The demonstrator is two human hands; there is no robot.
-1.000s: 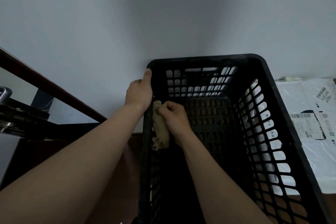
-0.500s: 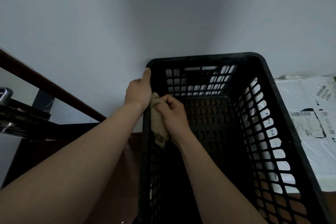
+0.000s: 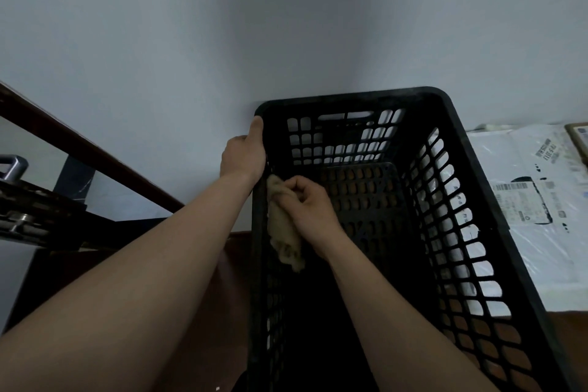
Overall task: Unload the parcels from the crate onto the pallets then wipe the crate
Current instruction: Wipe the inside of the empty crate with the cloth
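Note:
A black perforated plastic crate [image 3: 458, 124] stands in front of me against a pale wall, and nothing lies on its visible floor. My left hand [image 3: 243, 154] grips the crate's left rim near the far corner. Inside the crate, my right hand [image 3: 310, 210] holds a crumpled beige cloth [image 3: 283, 229] against the inner left wall. White plastic parcels [image 3: 537, 194] with shipping labels lie flat to the right of the crate.
A dark wooden handrail [image 3: 82, 149] slants across the left, with metal fittings [image 3: 14, 169] below it. The pale wall [image 3: 286, 25] rises directly behind the crate. A brown floor shows beside the crate's lower left.
My right hand has slid the cloth slightly along the crate's left inner wall, up and then back down. My left hand has stayed on the rim.

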